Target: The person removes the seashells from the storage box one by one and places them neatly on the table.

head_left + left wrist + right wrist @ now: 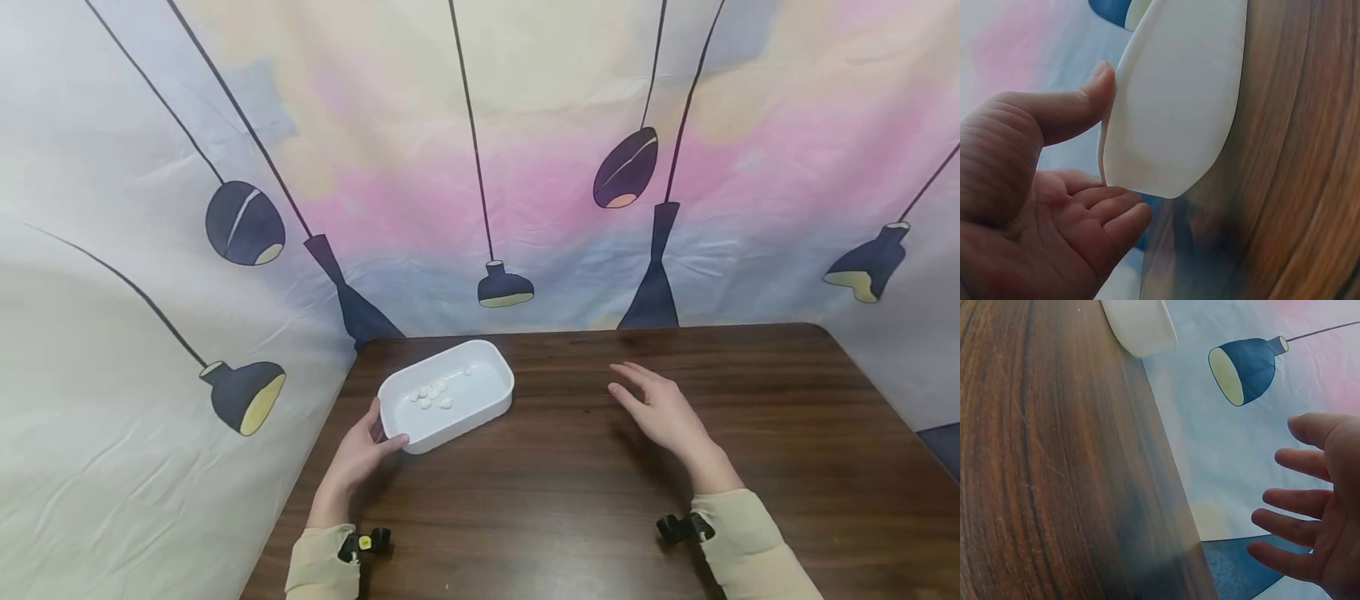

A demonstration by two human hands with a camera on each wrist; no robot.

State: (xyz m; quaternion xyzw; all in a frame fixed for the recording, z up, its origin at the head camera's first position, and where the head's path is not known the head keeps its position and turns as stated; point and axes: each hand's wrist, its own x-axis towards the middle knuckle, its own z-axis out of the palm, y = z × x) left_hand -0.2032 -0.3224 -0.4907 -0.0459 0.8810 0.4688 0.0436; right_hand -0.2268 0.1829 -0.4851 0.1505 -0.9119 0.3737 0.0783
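A white rectangular dish (480, 393) with rounded corners sits at the left of the tabletop, turned at a slant. Several small whitish pieces (431, 395) lie inside it, mostly toward its left half. My left hand (357, 457) grips the dish's left end, thumb at the near corner and fingers around the far side. In the left wrist view the thumb (1094, 94) presses against the dish's rim, with the fingers at its end wall. Well to the right of the dish, my right hand (667, 417) hovers over the table with fingers extended, holding nothing.
The dark wooden table (540, 508) backs onto a hanging cloth (555, 100) printed with lamps, which also runs along the left side. Black camera mounts (367, 543) sit on both sleeved wrists.
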